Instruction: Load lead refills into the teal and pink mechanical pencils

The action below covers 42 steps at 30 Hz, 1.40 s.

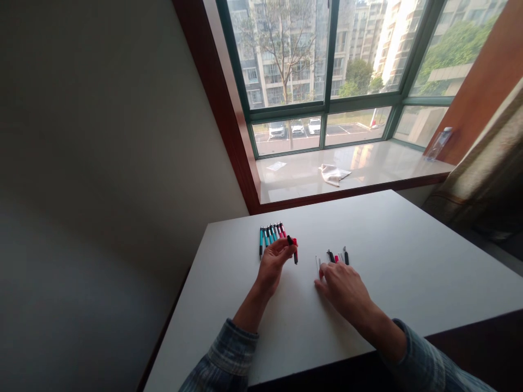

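Surface: the table point(302, 340) under both hands is plain white. Beyond the left hand point(272, 265), the teal pens point(261, 237) have black and silver upper ends; the adjacent red pens point(281, 231) form the right end of the row. The pen parts point(296, 255) in the left hand are red and black. Just beyond the right hand point(345, 286), the loose pen parts point(331, 257) are black, red and silver-grey. Both sleeves point(233, 348) carry a blue-grey and white plaid. Farther beyond the hands, the window frame point(286, 114) is green, the window trim point(229, 128) reddish brown, the cloth point(333, 175) off-white.
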### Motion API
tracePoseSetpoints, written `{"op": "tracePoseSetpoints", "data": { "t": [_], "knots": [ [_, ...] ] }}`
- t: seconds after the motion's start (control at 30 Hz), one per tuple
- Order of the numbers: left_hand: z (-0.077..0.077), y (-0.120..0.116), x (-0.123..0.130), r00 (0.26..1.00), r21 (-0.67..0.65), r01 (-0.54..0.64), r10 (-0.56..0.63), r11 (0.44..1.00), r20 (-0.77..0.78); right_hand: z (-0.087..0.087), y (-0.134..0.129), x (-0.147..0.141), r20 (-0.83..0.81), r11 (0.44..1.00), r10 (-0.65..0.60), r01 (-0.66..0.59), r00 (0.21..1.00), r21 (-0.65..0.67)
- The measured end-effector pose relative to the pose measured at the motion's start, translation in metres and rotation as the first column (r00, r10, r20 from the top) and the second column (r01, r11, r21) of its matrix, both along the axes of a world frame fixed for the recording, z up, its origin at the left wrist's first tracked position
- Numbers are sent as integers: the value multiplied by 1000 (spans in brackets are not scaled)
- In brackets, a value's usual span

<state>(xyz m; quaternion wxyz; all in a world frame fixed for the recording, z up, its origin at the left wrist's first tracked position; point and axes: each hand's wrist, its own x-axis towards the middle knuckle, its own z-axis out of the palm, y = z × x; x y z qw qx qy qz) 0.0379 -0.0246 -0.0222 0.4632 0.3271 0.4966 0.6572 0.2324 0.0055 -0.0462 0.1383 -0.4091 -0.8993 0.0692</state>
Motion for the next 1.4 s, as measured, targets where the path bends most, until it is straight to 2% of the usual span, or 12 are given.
{"op": "tracePoseSetpoints", "data": {
  "t": [0.17, 0.3, 0.4, 0.5, 0.57, 0.67, 0.87, 0.97, 1.1, 1.27, 1.4],
  "knots": [
    [-2, 2, -1, 1000, -3, -9, 9, 1000, -23, -9, -3, -1, -94, 998, 56, -51, 994, 48],
    [-1, 2, -2, 999, -9, -15, 14, 1000, -45, -5, 0, -2, -109, 997, 78, -76, 991, 26],
    [-3, 2, -3, 999, 4, -29, 30, 1000, -39, 9, 8, 3, -140, 988, 45, -65, 989, -141],
    [-5, 2, -3, 999, 1, -25, 25, 1000, -41, 28, 24, 11, -247, 929, 51, -137, 968, -345],
    [-5, 2, -3, 998, -9, -11, 10, 1000, -65, 38, 39, 15, -364, 876, 63, -226, 929, -427],
    [-6, 3, -3, 991, -32, 8, -12, 999, -131, 48, 59, 13, -532, 810, 42, -341, 846, -478],
    [-6, 3, -4, 970, -54, 75, -85, 996, -228, 59, 71, -9, -778, 722, -40, -520, 627, -457],
    [-6, 2, -4, 965, -51, 97, -107, 994, -239, 61, 70, -18, -800, 729, -41, -530, 598, -433],
    [-4, 2, -2, 958, -50, 110, -120, 993, -262, 59, 70, -24, -786, 754, -26, -504, 618, -421],
    [-3, 1, -2, 962, -36, 126, -131, 991, -240, 54, 72, -22, -743, 744, 50, -521, 667, -418],
    [-4, 1, -3, 982, 30, 105, -99, 994, -163, 46, 84, -6, -622, 852, 175, -434, 763, -293]
  ]
}}
